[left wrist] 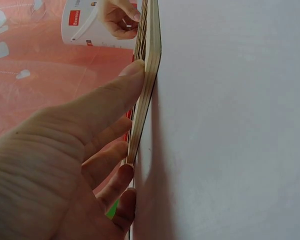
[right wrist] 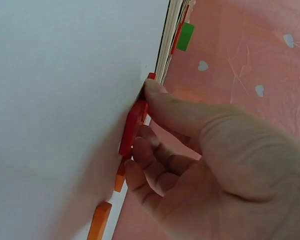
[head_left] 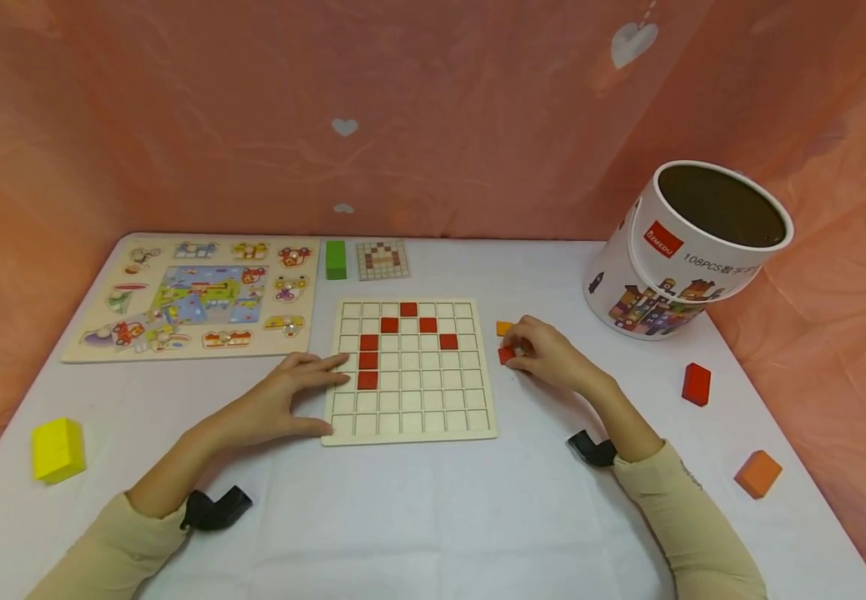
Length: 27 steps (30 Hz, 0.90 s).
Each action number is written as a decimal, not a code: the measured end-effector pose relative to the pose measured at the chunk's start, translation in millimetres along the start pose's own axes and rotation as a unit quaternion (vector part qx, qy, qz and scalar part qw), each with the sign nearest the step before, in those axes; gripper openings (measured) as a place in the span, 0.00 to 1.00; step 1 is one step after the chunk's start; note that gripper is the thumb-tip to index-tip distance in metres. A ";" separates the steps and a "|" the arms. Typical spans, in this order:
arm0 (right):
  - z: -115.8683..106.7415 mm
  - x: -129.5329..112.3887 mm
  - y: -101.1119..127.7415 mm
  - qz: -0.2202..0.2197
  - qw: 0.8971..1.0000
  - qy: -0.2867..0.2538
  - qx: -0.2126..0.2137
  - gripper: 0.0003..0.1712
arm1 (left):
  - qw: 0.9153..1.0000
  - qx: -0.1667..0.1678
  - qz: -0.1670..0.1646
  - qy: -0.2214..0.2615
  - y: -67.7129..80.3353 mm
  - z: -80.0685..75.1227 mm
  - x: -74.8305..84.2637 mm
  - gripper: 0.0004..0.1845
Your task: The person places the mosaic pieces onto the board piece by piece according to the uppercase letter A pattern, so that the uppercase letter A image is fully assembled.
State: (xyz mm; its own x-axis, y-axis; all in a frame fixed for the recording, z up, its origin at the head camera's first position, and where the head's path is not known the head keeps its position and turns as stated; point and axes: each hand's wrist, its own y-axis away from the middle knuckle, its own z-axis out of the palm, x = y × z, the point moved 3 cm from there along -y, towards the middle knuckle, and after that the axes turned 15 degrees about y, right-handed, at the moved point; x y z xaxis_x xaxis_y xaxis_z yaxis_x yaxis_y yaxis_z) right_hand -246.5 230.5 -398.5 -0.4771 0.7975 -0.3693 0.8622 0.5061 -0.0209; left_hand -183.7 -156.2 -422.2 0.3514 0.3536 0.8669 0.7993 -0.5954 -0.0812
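Observation:
A wooden grid board (head_left: 433, 400) lies in the middle of the table, with several red tiles (head_left: 368, 360) set in its squares in a bent line. My left hand (head_left: 275, 400) rests at the board's left side, fingers extended, thumb against its edge; the left wrist view shows the thumb tip on the board's side (left wrist: 149, 65). Just right of the board, my right hand (head_left: 545, 354) pinches at a red tile (head_left: 506, 356) between thumb and fingertips. In the right wrist view the red piece (right wrist: 133, 127) shows between them. An orange tile (head_left: 503, 328) lies behind it.
A picture puzzle board (head_left: 312, 292) is at the back left, beside a green block (head_left: 336, 260) and a small pattern card (head_left: 383, 271). A white bucket (head_left: 628, 308) stands back right. Yellow (head_left: 57, 450), red (head_left: 697, 384) and orange (head_left: 758, 474) blocks sit toward the sides.

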 end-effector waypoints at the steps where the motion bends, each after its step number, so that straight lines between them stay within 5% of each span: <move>1: 0.1 0.1 -0.3 0.002 1.000 -0.003 -0.002 0.13 | 1.000 -0.001 -0.003 0.001 -0.2 -0.2 0.2 0.35; 7: -0.2 -1.4 -3.8 0.009 0.998 -0.059 0.006 0.10 | 1.000 -0.004 -0.010 0.004 -0.7 -0.6 0.4 0.36; 15: -0.1 -23.8 -19.7 -0.040 0.990 -0.138 -0.010 0.08 | 1.000 -0.003 -0.007 0.005 -0.4 -0.9 0.4 0.35; 22: 12.1 -45.8 -35.0 -0.048 0.990 -0.121 -0.049 0.12 | 1.000 -0.005 -0.008 0.008 0.6 -1.4 -0.2 0.35; 27: 10.2 -57.6 -29.1 -0.061 0.994 -0.081 -0.036 0.11 | 1.000 -0.006 -0.009 0.010 0.2 -1.1 0.4 0.36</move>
State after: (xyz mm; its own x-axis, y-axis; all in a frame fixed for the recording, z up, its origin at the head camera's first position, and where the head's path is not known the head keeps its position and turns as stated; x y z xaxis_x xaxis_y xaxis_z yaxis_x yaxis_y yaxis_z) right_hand -242.4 166.4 -386.0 -0.5384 0.6682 -0.5135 0.7824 0.6227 -0.0102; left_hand -184.0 -157.0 -421.4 0.3272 0.3505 0.8775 0.7999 -0.5972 -0.0597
